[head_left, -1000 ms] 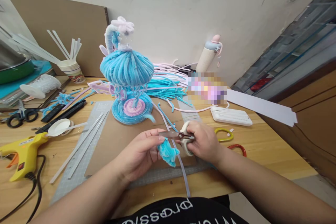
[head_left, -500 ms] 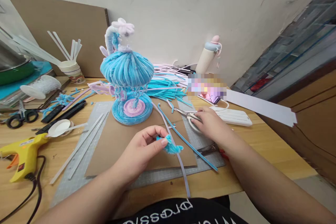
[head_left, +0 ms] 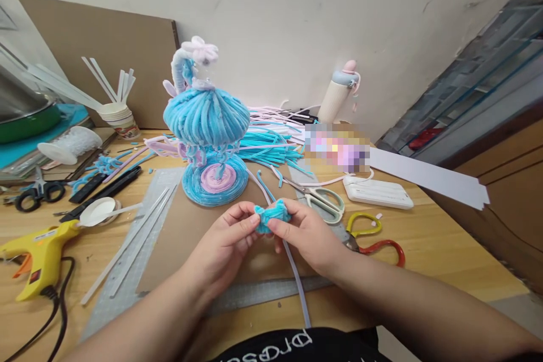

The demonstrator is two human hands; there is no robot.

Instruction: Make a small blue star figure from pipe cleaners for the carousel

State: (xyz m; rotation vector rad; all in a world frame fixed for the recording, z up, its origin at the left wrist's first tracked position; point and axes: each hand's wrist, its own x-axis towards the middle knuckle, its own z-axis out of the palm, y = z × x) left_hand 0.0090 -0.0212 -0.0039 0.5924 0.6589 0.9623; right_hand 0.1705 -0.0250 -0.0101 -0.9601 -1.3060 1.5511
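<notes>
My left hand (head_left: 235, 232) and my right hand (head_left: 307, 235) meet over the cardboard, both pinching a small bent blue pipe-cleaner piece (head_left: 269, 216) between thumbs and fingers. Its underside is hidden by my fingers. A long lilac pipe cleaner (head_left: 296, 277) runs beneath my hands toward my body. Behind them stands a blue pipe-cleaner lamp-like model (head_left: 206, 116) with a pleated dome, a pink flower on top and a round coiled base. Light-handled scissors (head_left: 324, 203) lie beyond my right hand, and cutters with one yellow and one red handle (head_left: 373, 235) lie to its right.
A yellow glue gun (head_left: 51, 254) with a black cord lies at left, near black scissors (head_left: 40, 192) and clear glue sticks (head_left: 139, 243). Piled pipe cleaners (head_left: 271, 147) lie behind the model. A white power bank (head_left: 377, 192) and an upright bottle (head_left: 335, 93) are at right.
My right hand has let go of the light-handled scissors and come left to the blue piece, joining my left hand. The red and yellow cutters have come into view.
</notes>
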